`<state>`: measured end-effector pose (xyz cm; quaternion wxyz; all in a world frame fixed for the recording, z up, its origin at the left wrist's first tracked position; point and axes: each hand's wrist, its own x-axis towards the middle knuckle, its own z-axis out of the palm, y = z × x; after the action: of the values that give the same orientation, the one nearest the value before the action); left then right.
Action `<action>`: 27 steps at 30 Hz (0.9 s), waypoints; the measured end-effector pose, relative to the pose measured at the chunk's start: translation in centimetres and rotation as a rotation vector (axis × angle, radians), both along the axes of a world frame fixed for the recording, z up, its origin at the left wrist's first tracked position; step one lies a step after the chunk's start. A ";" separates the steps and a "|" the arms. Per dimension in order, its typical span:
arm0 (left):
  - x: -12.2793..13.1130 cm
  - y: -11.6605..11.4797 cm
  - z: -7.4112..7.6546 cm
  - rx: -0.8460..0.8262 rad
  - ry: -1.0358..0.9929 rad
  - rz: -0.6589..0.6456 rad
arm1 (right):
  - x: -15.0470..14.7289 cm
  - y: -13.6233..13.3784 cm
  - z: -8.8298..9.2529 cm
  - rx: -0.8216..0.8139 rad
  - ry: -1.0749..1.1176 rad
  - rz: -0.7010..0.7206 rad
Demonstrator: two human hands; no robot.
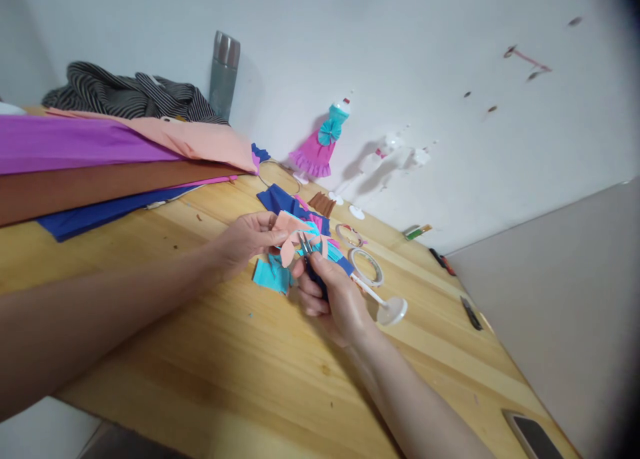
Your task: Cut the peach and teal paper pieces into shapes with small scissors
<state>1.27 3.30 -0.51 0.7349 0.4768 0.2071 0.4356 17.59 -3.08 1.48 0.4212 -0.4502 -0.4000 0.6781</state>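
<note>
My left hand point(260, 233) pinches a piece of peach crepe paper point(289, 225) over the middle of the table. Wrapped round dark-handled scissors point(306, 245), my right hand point(327, 289) holds the blades against the peach paper, where a narrow curved strip hangs off. Turquoise paper point(273, 275) lies beneath and in front of my hands. Just behind them are dark blue paper point(283, 202) and a pleated brown piece point(323, 204). A white stand with a round base point(393, 310) lies tipped over beside my right hand; its upper end is hidden among the papers.
Large paper sheets point(95, 142) and striped cloth point(135, 92) fill the left side near a grey bottle point(225, 75). A small dressed mannequin point(323, 139) stands by the wall. Tape rolls point(366, 267), a cutter knife point(471, 313) and a phone point(533, 435) lie to the right.
</note>
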 end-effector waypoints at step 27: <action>0.1 0.3 -0.4 -0.005 0.038 -0.032 | 0.7 0.6 -0.1 0.240 -0.242 -0.091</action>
<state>1.33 3.55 -0.91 0.7388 0.4864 0.2145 0.4142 18.29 -2.53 1.37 0.4508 -0.4929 -0.5050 0.5466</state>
